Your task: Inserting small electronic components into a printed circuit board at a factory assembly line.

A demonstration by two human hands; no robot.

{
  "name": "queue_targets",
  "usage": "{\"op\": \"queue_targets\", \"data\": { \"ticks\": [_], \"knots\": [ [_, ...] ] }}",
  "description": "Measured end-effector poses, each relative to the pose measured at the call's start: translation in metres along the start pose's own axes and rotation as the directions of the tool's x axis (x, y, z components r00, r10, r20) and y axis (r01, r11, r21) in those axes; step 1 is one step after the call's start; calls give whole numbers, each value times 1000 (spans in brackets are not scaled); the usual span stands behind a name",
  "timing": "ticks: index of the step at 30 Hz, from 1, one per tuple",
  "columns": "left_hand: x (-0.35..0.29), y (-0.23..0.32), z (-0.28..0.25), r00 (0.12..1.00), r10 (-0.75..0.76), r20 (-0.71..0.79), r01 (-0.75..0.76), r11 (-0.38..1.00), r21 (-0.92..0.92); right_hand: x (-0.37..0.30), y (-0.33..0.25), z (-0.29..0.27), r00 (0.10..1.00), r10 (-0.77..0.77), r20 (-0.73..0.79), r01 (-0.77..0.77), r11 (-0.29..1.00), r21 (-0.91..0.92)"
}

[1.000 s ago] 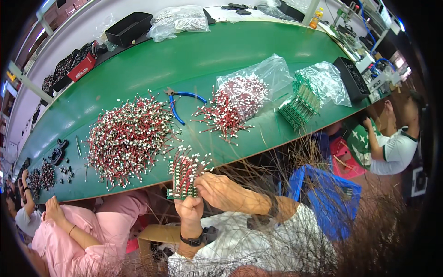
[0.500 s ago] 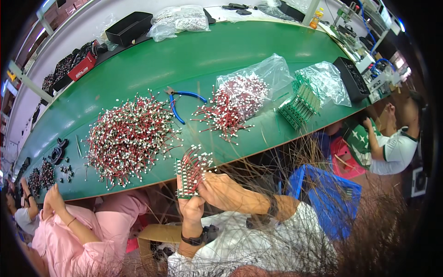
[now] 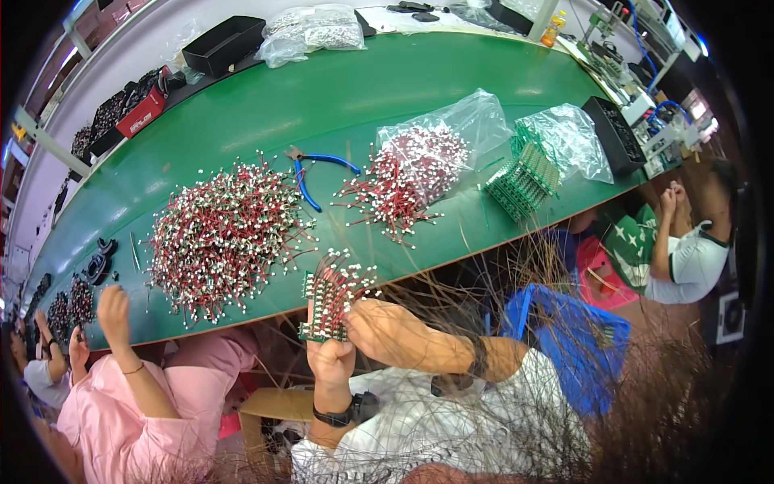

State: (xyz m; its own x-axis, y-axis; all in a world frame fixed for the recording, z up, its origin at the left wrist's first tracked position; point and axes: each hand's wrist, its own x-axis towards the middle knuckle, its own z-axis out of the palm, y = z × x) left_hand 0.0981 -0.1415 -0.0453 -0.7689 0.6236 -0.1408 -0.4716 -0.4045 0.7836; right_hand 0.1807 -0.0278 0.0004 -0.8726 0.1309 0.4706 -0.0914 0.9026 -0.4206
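Observation:
My left hand (image 3: 331, 360) is closed on the lower end of a green circuit board panel (image 3: 310, 305), held upright at the table's front edge. Rows of red wires with white connectors (image 3: 345, 276) stick out from the panel to the right. Against the panel's right side, my right hand (image 3: 385, 329) is closed, its fingertips at the wires; what exactly they pinch is hidden. Beyond my hands lies a large heap of small boards with red wires (image 3: 226, 242). A smaller pile of red wires with white connectors (image 3: 403, 189) spills from a clear plastic bag (image 3: 480, 121).
Blue-handled cutters (image 3: 305, 187) lie between the piles on the green table (image 3: 322, 105). Stacked green panels (image 3: 524, 181) and a black tray (image 3: 614, 137) stand to the right. A blue crate (image 3: 556, 343) is beside me. A co-worker in pink (image 3: 153, 403) sits at my left.
Both my hands and the panel stay nearly in place, with the wires spreading slightly. The pink-clad co-worker's hands have moved apart, one raised. The co-worker at right has brought their hands together.

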Motion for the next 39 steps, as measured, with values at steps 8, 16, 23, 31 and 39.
{"op": "queue_targets", "data": {
  "ticks": [8,16,23,31,39],
  "knots": [
    [1,-8,-31,976,-84,200,93,995,-35,0,4,5,997,-69,-24,68,996,-49],
    [5,20,-3,934,-264,240,238,962,133,5,2,-11,989,-12,146,21,998,-61],
    [8,9,-11,945,-172,278,192,980,-46,7,4,-9,998,8,67,-9,1000,24],
    [4,8,-5,976,-154,152,170,981,-98,5,7,-5,996,53,-72,-39,983,181],
    [-1,14,6,966,-192,176,190,981,27,0,12,-3,998,57,-5,-56,990,131]
  ]
}}
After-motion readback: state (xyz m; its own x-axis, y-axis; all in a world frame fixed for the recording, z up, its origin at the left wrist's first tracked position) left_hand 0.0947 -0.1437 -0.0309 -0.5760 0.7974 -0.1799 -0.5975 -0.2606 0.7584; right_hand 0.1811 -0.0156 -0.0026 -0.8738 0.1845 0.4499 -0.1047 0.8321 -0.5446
